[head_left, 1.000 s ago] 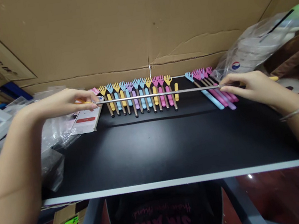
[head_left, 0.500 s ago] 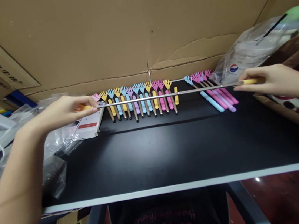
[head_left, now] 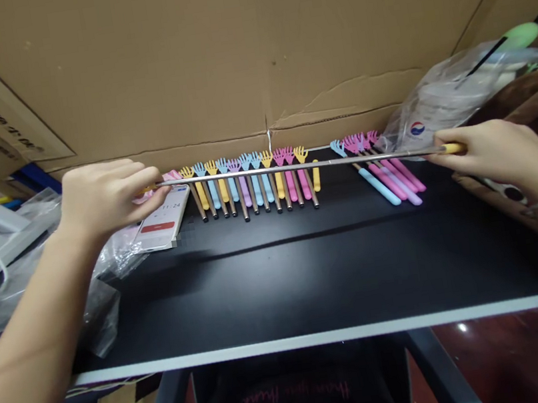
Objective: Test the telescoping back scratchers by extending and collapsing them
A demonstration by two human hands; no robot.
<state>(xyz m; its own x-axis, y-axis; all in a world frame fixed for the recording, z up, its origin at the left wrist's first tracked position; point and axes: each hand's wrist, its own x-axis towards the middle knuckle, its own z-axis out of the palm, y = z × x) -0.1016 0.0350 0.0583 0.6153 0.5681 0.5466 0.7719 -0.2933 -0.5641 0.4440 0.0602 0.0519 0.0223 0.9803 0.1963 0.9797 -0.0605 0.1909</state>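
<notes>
I hold a telescopic back scratcher (head_left: 304, 166) stretched out level above the black table (head_left: 309, 269). My left hand (head_left: 104, 199) is closed on its yellow claw end. My right hand (head_left: 487, 152) is closed on its yellow handle end. Behind the thin metal rod lies a row of several collapsed scratchers (head_left: 251, 184) with yellow, blue, purple and pink hand-shaped heads. A smaller bunch of pink, blue and purple scratchers (head_left: 386, 170) lies to the right, near my right hand.
A cardboard wall (head_left: 246, 50) closes the back of the table. A phone (head_left: 163, 218) and crumpled plastic bags (head_left: 101, 267) lie at the left. A clear bag with more goods (head_left: 450, 97) sits at the back right. White cables lie far left.
The rod has been pulled longer: my right hand slid out to the handle end, then both hands shifted slightly. My left hand turned its knuckles upward and rose a little.
</notes>
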